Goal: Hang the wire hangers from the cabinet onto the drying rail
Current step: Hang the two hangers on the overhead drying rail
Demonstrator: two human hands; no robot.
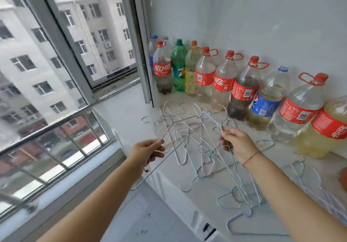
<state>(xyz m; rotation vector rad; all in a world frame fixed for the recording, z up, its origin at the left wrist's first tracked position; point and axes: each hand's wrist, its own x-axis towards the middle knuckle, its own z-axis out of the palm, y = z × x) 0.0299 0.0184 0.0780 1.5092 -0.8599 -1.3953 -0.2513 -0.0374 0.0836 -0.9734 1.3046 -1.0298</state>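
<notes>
Left hand (148, 150) pinches a wire hanger (180, 146), its long bar slanting down-left off the cabinet top (277, 174); right hand (238, 144) pinches another above the tangled pile (204, 153); drying rail not visible

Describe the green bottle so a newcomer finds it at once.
A row of plastic bottles lines the wall on the cabinet top, starting at the window frame. Near that window end, between a red-label bottle and a yellow-label one, stands the green bottle: the only one with a green body and green cap.
</notes>
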